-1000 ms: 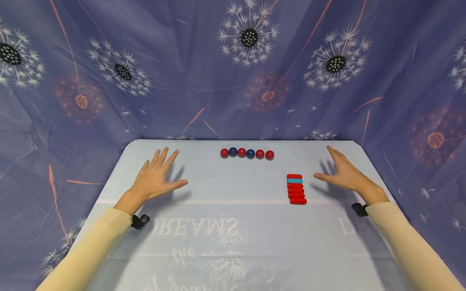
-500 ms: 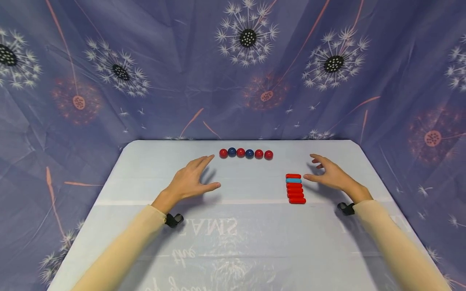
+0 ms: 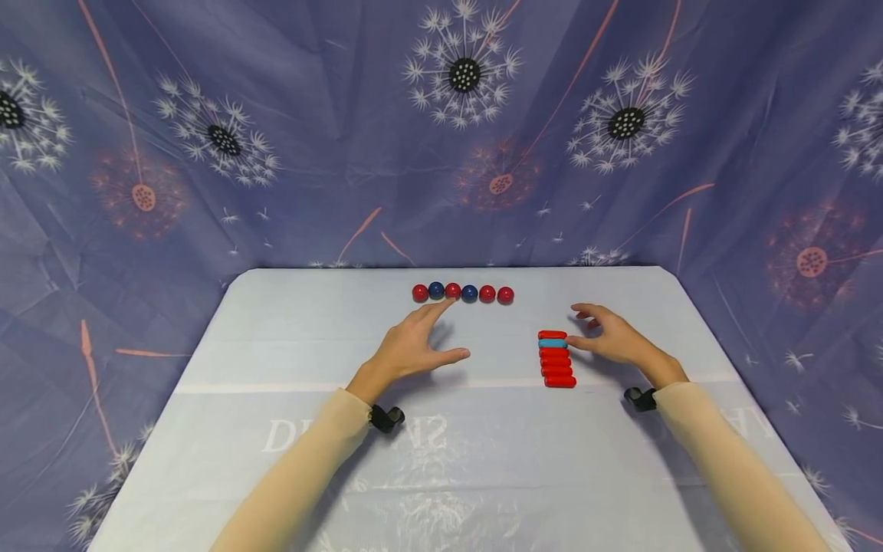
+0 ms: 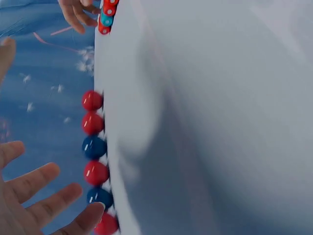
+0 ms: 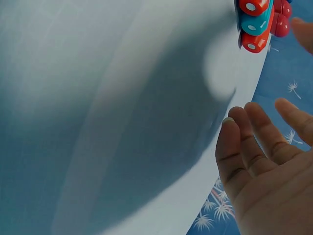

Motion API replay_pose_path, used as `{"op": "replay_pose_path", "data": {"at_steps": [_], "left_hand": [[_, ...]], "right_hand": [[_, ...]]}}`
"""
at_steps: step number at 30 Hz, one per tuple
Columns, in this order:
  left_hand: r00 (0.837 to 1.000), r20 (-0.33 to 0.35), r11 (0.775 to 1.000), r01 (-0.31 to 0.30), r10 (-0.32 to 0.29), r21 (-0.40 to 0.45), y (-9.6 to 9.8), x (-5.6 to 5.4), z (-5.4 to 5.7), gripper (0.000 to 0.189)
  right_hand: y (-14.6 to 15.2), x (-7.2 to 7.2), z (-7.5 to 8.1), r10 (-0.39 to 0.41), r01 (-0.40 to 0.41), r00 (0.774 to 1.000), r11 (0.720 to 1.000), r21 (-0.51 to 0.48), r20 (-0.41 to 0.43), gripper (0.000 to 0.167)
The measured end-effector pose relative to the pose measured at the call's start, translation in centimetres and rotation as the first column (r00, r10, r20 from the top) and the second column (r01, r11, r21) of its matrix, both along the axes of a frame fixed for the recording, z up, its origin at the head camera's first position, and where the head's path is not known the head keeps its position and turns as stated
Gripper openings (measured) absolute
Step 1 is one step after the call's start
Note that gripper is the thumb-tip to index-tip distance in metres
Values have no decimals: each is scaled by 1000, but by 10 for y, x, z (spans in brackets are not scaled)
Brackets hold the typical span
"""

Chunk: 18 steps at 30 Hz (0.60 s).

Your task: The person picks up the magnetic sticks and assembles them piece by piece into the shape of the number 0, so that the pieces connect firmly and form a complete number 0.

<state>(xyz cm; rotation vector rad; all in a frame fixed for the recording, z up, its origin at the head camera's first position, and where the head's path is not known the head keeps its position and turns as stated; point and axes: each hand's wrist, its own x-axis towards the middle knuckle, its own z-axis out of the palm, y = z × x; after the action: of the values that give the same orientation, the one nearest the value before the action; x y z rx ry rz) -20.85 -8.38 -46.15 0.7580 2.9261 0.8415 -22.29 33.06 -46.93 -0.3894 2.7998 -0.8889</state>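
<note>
My left hand (image 3: pixel 411 343) hovers over the middle of the table, fingers spread and holding nothing. Its index fingertip overlaps the row of red and blue balls at the back in the head view. That row runs left to right: a red ball (image 3: pixel 420 293), a blue ball (image 3: pixel 436 290), then more red and blue ones. My right hand (image 3: pixel 613 337) is at the right with relaxed fingers and nothing in them. Its thumb tip is right at the light blue cylinder (image 3: pixel 552 344), second from the back in a stack-like column of short red cylinders (image 3: pixel 556 363).
A white table cover (image 3: pixel 290 345) with faint printed lettering lies under everything. Behind and at both sides hangs a purple-blue cloth (image 3: pixel 331 153) with dandelion prints, meeting the table's back edge. A black strap camera (image 3: pixel 386 418) sits on the left wrist.
My left hand has moved right, from the table's left side to the middle near the balls. My right hand has moved left to the cylinders, its fingers bending a little. Balls and cylinders stay in place.
</note>
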Motion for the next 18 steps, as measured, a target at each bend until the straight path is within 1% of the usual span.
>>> {"op": "replay_pose_path", "data": {"at_steps": [2,5,10,14,18], "left_hand": [[1000,-2,1000,16,-16,-15,9,0,-3,96],[1000,1,999,29,-29,-15,22,0,-7,92],[999,35,999,21,-23,46,38,-1,-9,87],[998,41,997,44,-47,69,50,-4,-11,84],[996,45,994,72,-76,86,61,-9,-14,79]], "right_hand": [[0,0,-2,5,-5,1000,1000,-6,0,75],[1,-1,-7,4,-4,1000,1000,-8,-2,70],[2,-4,-12,13,-13,1000,1000,-9,-3,65],[1,-6,-13,21,-21,1000,1000,-13,-6,60],[-1,-8,-14,35,-35,999,999,-9,-24,50]]}}
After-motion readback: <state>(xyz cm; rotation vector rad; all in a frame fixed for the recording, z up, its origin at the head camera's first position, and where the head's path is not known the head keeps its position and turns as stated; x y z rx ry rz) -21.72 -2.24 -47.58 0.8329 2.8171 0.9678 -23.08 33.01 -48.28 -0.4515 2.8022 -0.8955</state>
